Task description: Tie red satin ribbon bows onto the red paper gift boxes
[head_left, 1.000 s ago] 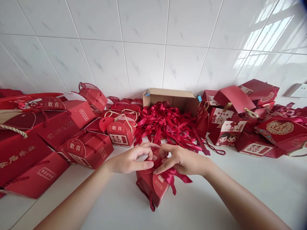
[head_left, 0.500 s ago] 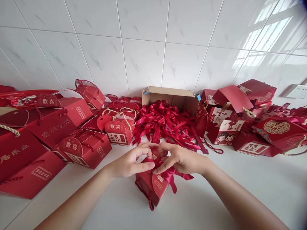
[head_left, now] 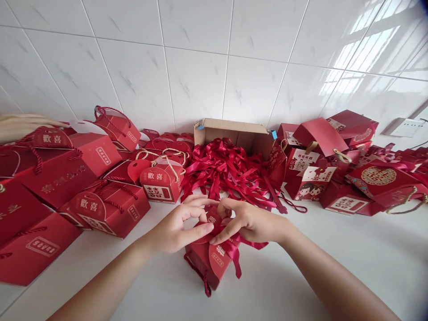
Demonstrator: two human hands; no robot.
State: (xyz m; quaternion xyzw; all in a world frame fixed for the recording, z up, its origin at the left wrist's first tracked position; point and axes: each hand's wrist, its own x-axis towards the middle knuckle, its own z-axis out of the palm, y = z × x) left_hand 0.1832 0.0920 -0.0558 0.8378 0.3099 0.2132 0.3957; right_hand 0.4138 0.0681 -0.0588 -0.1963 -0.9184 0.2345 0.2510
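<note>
A small red gift box (head_left: 209, 263) with rounded, interlocking top flaps and a twisted red cord handle stands on the counter before me. Dark red satin ribbon (head_left: 236, 262) lies over its top, with loose tails hanging on the right. My left hand (head_left: 179, 225) reaches in from the left, thumb and index finger closed near the ribbon's middle. From the right, my right hand (head_left: 250, 220) has curled fingers closed on the ribbon, and its index finger points down to the flap. The fingers partly hide the ribbon's middle.
A cardboard box (head_left: 230, 125) spilling red ribbons (head_left: 227, 171) stands against the tiled wall. Red gift boxes (head_left: 110, 211) crowd the left, and more decorated boxes (head_left: 347, 203) are piled right. Another person's hand (head_left: 26, 126) is over the far-left boxes. A wall socket (head_left: 406, 128) is at right.
Another person's hand has come into view at the far left. The view has shifted slightly. My hands keep nearly the same pose over the gift box.
</note>
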